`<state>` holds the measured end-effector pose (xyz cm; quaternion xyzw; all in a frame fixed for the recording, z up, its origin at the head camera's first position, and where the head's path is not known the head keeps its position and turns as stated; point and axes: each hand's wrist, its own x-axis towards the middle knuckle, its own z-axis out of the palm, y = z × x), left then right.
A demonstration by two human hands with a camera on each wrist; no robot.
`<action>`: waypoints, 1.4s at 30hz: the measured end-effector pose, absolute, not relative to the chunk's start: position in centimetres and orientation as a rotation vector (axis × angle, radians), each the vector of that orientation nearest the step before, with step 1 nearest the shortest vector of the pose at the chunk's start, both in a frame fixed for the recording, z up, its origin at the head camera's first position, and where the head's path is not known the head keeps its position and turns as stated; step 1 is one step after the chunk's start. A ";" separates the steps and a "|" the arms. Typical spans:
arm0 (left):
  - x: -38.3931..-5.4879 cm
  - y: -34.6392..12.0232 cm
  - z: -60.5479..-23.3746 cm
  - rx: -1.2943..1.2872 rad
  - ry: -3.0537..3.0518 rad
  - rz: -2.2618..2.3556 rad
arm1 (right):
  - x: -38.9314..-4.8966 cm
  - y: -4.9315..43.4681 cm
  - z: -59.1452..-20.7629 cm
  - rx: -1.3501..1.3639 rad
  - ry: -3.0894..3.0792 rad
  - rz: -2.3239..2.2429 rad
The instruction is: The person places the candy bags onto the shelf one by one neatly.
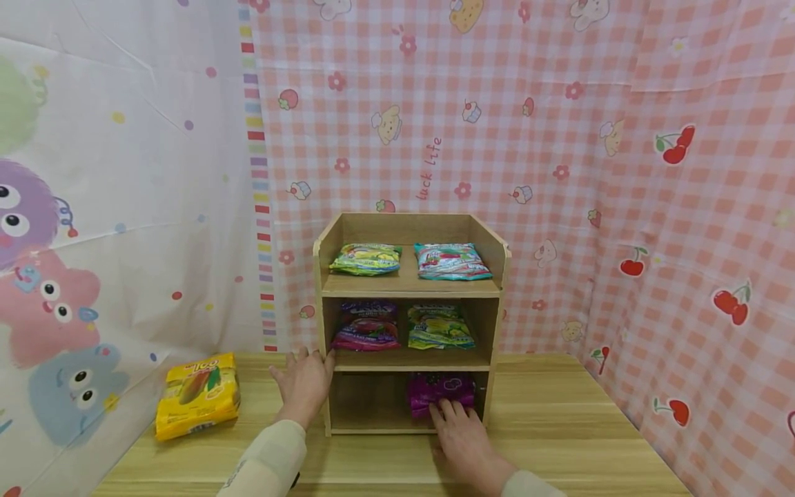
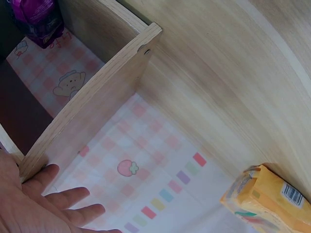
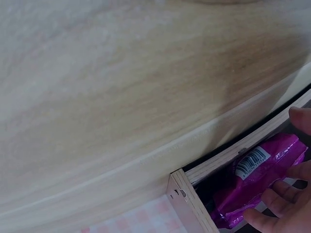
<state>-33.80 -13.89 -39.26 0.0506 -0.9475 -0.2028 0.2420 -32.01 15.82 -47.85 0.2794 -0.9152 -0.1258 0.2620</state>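
Note:
On the bottom level of a small wooden shelf [image 1: 410, 293], a shiny purple snack bag [image 1: 428, 393] lies at the right side. My right hand [image 1: 462, 435] reaches to its front with fingers extended against the wrapper. In the right wrist view, the bag's barcode [image 3: 252, 162] shows between the thumb and the spread fingers [image 3: 277, 204]. My left hand [image 1: 306, 383] rests at the shelf's left side panel, its fingers spread; the left wrist view shows the panel's edge [image 2: 97, 94] by the thumb side of the palm.
A yellow mango-print pack [image 1: 199, 397] lies on the wooden table [image 1: 546, 428] at the left. Green and teal bags [image 1: 452, 262] sit on the top level. The middle level holds a purple-pink bag [image 1: 368, 326] and a yellow-green bag [image 1: 439, 327]. Printed cloths hang behind and beside.

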 end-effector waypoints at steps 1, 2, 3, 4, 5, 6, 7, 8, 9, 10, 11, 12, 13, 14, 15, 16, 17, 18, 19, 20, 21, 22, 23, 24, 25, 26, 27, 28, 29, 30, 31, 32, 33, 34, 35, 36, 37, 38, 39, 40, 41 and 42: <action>-33.8 -13.9 -39.3 0.137 -2.588 -0.553 | -32.0 15.8 -47.8 0.759 -2.483 -0.335; -33.8 -13.9 -39.2 0.136 -2.585 -0.551 | -32.0 15.9 -47.8 0.763 -2.489 -0.330; -33.8 -13.9 -39.2 0.135 -2.583 -0.548 | -31.9 15.9 -47.7 0.766 -2.495 -0.326; -33.7 -13.9 -39.2 0.134 -2.582 -0.547 | -31.9 15.9 -47.6 0.769 -2.503 -0.318; -33.7 -13.9 -39.2 0.134 -2.581 -0.546 | -31.8 15.9 -47.6 0.773 -2.513 -0.305; -33.7 -13.9 -39.3 0.133 -2.581 -0.545 | -31.8 15.9 -47.6 0.776 -2.523 -0.289; -33.7 -13.9 -39.3 0.134 -2.583 -0.543 | -31.8 15.9 -47.5 0.780 -2.532 -0.269; -33.7 -13.9 -39.3 0.134 -2.584 -0.542 | -31.7 15.9 -47.5 0.784 -2.539 -0.249; -33.7 -13.9 -39.3 0.134 -2.587 -0.542 | -31.7 15.9 -47.5 0.788 -2.542 -0.227; -33.7 -13.9 -39.3 0.134 -2.590 -0.543 | -31.7 16.0 -47.5 0.792 -2.544 -0.202; -33.7 -13.9 -39.2 0.135 -2.591 -0.542 | -31.7 16.0 -47.5 0.796 -2.543 -0.182; -33.7 -13.9 -39.2 0.135 -2.593 -0.543 | -31.8 16.1 -47.4 0.796 -2.541 -0.169; -33.7 -13.9 -39.2 0.135 -2.594 -0.542 | -31.8 16.1 -47.4 0.796 -2.537 -0.155; -33.7 -13.9 -39.2 0.135 -2.594 -0.544 | -31.8 16.2 -47.4 0.796 -2.531 -0.144; -33.7 -13.9 -39.2 0.136 -2.594 -0.545 | -31.9 16.2 -47.3 0.795 -2.525 -0.131; -33.7 -13.9 -39.2 0.136 -2.595 -0.546 | -31.9 16.3 -47.2 0.791 -2.519 -0.118; -33.7 -13.9 -39.1 0.137 -2.594 -0.545 | -31.9 16.4 -47.1 0.786 -2.512 -0.108; -33.7 -13.9 -39.1 0.137 -2.595 -0.545 | -31.9 16.4 -46.9 0.780 -2.506 -0.096; -33.7 -13.9 -39.1 0.139 -2.595 -0.543 | -31.9 16.5 -46.8 0.775 -2.496 -0.083; -33.7 -13.9 -39.1 0.141 -2.595 -0.543 | -31.8 16.6 -46.6 0.769 -2.490 -0.071; -33.7 -13.9 -39.1 0.142 -2.596 -0.541 | -31.8 16.7 -46.4 0.762 -2.486 -0.057; -33.7 -13.9 -39.1 0.143 -2.598 -0.539 | -31.7 16.8 -46.3 0.753 -2.480 -0.039; -33.7 -13.9 -39.2 0.144 -2.598 -0.538 | -31.7 16.8 -46.1 0.743 -2.477 -0.025; -33.7 -13.9 -39.2 0.145 -2.601 -0.538 | -31.6 16.9 -45.9 0.734 -2.473 -0.010; -33.7 -13.9 -39.2 0.146 -2.603 -0.535 | -31.6 17.0 -45.8 0.725 -2.470 0.001; -33.8 -13.9 -39.2 0.146 -2.606 -0.535 | -31.6 17.2 -45.6 0.713 -2.469 0.009; -33.8 -13.9 -39.2 0.145 -2.608 -0.533 | -31.5 17.3 -45.5 0.700 -2.465 0.018; -33.8 -13.9 -39.2 0.146 -2.609 -0.531 | -31.5 17.4 -45.3 0.689 -2.460 0.022; -33.8 -13.9 -39.2 0.145 -2.611 -0.530 | -31.5 17.5 -45.2 0.679 -2.456 0.023; -33.8 -13.9 -39.2 0.144 -2.612 -0.529 | -31.5 17.6 -45.1 0.668 -2.448 0.023; -33.8 -13.9 -39.2 0.144 -2.612 -0.527 | -31.5 17.7 -45.0 0.658 -2.440 0.021; -33.8 -13.9 -39.2 0.143 -2.612 -0.528 | -31.5 17.9 -44.8 0.647 -2.430 0.022; -33.8 -13.9 -39.2 0.142 -2.612 -0.528 | -31.6 18.0 -44.7 0.638 -2.417 0.024; -33.8 -13.9 -39.2 0.142 -2.612 -0.529 | -31.6 18.1 -44.6 0.629 -2.402 0.023; -33.8 -13.9 -39.2 0.141 -2.612 -0.530 | -31.7 18.2 -44.4 0.617 -2.386 0.022; -33.8 -13.9 -39.2 0.141 -2.612 -0.531 | -31.8 18.4 -44.3 0.605 -2.370 0.023; -33.8 -13.9 -39.2 0.142 -2.612 -0.531 | -31.8 18.5 -44.1 0.594 -2.354 0.037; -33.8 -13.9 -39.2 0.142 -2.613 -0.532 | -31.9 18.7 -43.9 0.584 -2.329 0.051; -33.8 -13.9 -39.2 0.143 -2.613 -0.532 | -32.1 18.9 -43.7 0.575 -2.295 0.062; -33.8 -13.9 -39.2 0.143 -2.614 -0.530 | -32.2 19.1 -43.5 0.571 -2.255 0.082; -33.8 -13.9 -39.2 0.144 -2.614 -0.529 | -32.3 19.3 -43.3 0.567 -2.209 0.107; -33.9 -13.9 -39.2 0.145 -2.614 -0.528 | -32.5 19.5 -43.1 0.565 -2.159 0.135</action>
